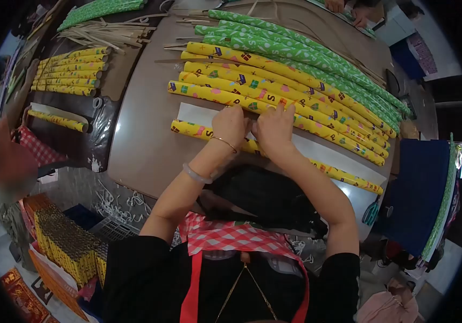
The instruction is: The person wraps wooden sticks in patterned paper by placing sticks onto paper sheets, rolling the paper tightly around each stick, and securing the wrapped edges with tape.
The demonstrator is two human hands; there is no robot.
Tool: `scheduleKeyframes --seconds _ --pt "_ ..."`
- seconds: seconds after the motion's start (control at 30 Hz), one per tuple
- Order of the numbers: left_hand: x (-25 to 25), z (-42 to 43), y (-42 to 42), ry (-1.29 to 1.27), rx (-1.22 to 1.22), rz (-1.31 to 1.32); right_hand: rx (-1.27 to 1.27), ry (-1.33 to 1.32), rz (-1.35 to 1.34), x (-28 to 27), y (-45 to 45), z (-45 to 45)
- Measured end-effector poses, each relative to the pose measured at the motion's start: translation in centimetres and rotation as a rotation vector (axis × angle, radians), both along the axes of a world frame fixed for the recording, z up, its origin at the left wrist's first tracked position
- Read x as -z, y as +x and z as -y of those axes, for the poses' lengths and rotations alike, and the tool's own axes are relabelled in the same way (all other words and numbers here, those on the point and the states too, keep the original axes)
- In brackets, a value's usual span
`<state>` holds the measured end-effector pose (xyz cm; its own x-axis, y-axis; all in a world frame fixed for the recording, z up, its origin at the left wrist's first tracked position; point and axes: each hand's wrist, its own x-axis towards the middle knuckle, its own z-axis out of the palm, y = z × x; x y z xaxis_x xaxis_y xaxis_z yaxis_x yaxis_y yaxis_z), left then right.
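My left hand [229,127] and my right hand [274,129] are close together over a partly rolled yellow patterned sheet [344,178], whose white inner side [322,152] shows behind the roll. Both hands have their fingers curled in, and what lies between the fingertips is too small to make out. Just beyond them lie several long yellow patterned rolls [209,93], side by side. Farther back are several green patterned rolls [274,40]. A bracelet and a pale bangle circle my left wrist and forearm.
Short yellow rolls [72,72] and thin strips [107,33] lie on the left table. Teal-handled scissors [371,211] rest at the table's right front edge. Another person's hands [357,17] are at the far side. A stack of yellow rolls [61,242] stands lower left.
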<state>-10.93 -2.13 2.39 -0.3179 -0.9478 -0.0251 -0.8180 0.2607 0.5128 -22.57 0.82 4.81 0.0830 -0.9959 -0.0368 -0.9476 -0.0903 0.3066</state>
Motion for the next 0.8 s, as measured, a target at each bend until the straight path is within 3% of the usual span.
scheduleKeyframes --seconds 0.27,0.37,0.57,0.7,0.8 --pt "0.7 0.4 0.1 0.017 -0.020 -0.004 -0.083 0.158 0.051 -3.2 -2.0 -1.1" --pt "0.8 0.4 -0.1 0.044 -0.035 0.011 -0.086 0.114 0.191 -4.2 -4.6 -2.3" --pt "-0.4 0.1 -0.2 0.078 -0.040 0.003 -0.009 0.230 0.835 -4.4 -12.6 -5.8" --pt "0.2 0.2 0.0 0.033 -0.051 -0.020 0.197 0.313 1.145 -4.2 -16.1 -8.7" --pt "0.6 0.3 0.3 0.069 -0.046 -0.029 0.284 0.229 1.098 -3.7 -17.5 -10.0"
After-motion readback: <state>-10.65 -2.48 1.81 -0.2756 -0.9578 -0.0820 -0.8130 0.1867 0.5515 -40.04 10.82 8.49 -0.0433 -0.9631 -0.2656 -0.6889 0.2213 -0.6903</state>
